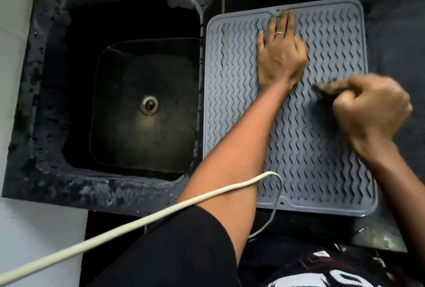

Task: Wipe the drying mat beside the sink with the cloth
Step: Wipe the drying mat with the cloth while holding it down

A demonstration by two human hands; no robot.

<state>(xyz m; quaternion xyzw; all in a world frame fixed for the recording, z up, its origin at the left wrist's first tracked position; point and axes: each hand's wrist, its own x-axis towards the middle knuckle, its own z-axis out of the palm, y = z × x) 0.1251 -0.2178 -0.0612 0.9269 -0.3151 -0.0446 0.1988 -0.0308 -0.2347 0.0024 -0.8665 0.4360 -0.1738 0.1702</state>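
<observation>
Resting on counter (pixel 391 33), right of sink (pixel 142 102): grey drying mat (pixel 232 93); left hand (pixel 280 56) flat, holding nothing; right hand (pixel 372 111) fisted w/ dark cloth (pixel 322 94).

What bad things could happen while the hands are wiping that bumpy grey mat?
1. The white cable hangs over the left forearm and loops onto the drying mat; the scrubbing could snag it.
2. The mat lies close beside the sink. If the flat left hand lifts, the mat might slide that way.
3. The right hand grips a small dark cloth and looks blurred, probably from fast motion, so it might miss the grooves between the wavy ridges.
</observation>
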